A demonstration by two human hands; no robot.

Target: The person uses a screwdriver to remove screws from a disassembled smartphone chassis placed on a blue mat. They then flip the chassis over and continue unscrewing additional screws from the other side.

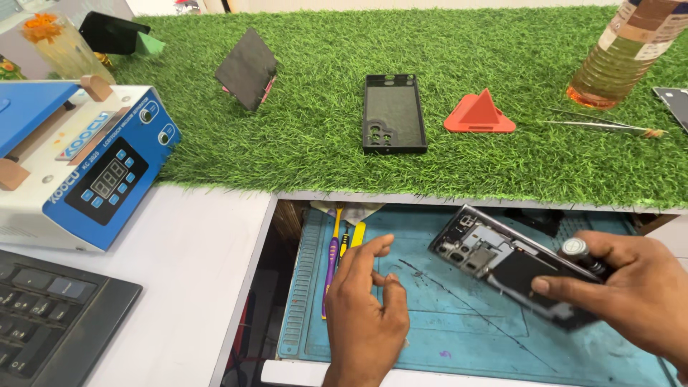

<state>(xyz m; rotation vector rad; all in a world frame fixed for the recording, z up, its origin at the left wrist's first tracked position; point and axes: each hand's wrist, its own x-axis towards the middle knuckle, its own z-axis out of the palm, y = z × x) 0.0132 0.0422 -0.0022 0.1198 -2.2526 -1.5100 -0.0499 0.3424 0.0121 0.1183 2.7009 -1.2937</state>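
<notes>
Head view: your left hand (pixel 365 301) hovers loosely open above the blue silicone work mat (pixel 459 322), beside yellow and purple pry tools (pixel 335 251); your right hand (pixel 631 294) clamps the opened black smartphone (pixel 509 261) with a small silver-capped tool (pixel 582 254).

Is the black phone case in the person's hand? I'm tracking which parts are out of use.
No, the black phone case lies on the green turf, while the right hand holds the opened phone.

Opened black smartphone with back cover off (pixel 512 266), circuit board and camera modules exposed at its upper-left end, tilted diagonally above the blue silicone work mat, small silver-capped cylindrical tool (pixel 582 255) lying against its right edge
</notes>
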